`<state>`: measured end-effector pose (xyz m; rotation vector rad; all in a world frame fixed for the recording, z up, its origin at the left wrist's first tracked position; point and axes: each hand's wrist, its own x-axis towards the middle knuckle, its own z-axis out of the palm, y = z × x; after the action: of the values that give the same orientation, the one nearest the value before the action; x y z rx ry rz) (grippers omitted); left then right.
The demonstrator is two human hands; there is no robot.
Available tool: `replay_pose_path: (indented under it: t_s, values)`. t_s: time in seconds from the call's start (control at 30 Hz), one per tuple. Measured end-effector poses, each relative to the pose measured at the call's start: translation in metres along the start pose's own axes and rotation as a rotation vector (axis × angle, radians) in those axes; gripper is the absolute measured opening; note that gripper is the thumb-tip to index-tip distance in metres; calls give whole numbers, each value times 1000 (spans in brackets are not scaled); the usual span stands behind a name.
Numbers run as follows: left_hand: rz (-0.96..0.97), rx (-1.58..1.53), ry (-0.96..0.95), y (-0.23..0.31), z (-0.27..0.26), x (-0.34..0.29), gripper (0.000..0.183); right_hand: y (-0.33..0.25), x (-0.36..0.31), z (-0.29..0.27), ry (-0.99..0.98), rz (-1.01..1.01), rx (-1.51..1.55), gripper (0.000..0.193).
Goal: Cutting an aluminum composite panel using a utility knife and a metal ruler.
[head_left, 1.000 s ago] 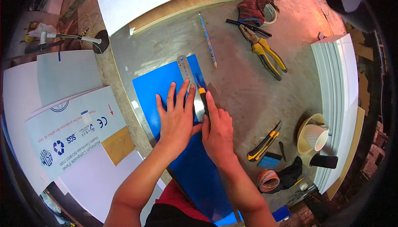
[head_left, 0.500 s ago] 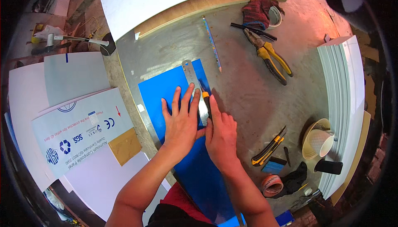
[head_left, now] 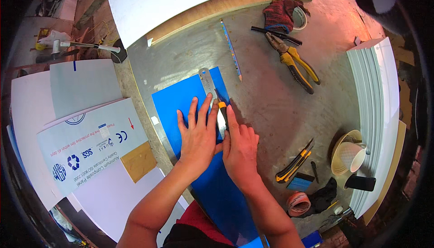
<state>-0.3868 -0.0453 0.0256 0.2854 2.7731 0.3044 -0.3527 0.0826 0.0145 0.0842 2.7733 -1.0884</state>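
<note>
Blue sheet [head_left: 178, 94], partly hidden beneath steel ruler [head_left: 206, 81] and both hands [head_left: 197, 145] [head_left: 241, 150]

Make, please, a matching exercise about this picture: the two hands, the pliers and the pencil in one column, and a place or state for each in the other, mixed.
Column one
1. Left hand
2. Right hand
3. Pliers
4. Pencil

Column two
A. Yellow and black handles, head nearest the dark red glove
B. Fingers spread over the blue sheet and metal ruler
C. Slim and mostly blue, sharpened tip toward the person
D. Closed around a yellow-and-black cutter

Right pairs: 1-B, 2-D, 3-A, 4-C.
</note>
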Motion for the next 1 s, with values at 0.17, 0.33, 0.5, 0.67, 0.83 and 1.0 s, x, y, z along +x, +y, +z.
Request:
replay_pose_path:
  t_s: [0.17, 0.33, 0.5, 0.67, 0.83, 1.0]
  values:
    - [-4, -18, 0, -4, 4, 0, 99, 6, -1, 11, 40, -12, 56, 73]
    - [-6, -15, 4, -1, 2, 1, 98, 4, 0, 7, 31, -2, 56, 73]
    - [-4, -16, 3, 0, -1, 1, 94, 3, -1, 7, 31, -7, 43, 73]
    - [0, -15, 5, -2, 2, 1, 93, 1, 0, 7, 34, -11, 37, 74]
    - [5, -10, 17, -2, 3, 1, 93, 3, 0, 9, 34, -3, 18, 74]
    - [1, -25, 24, -3, 7, 1, 96, 2, 0, 8, 20, -9, 1, 77]
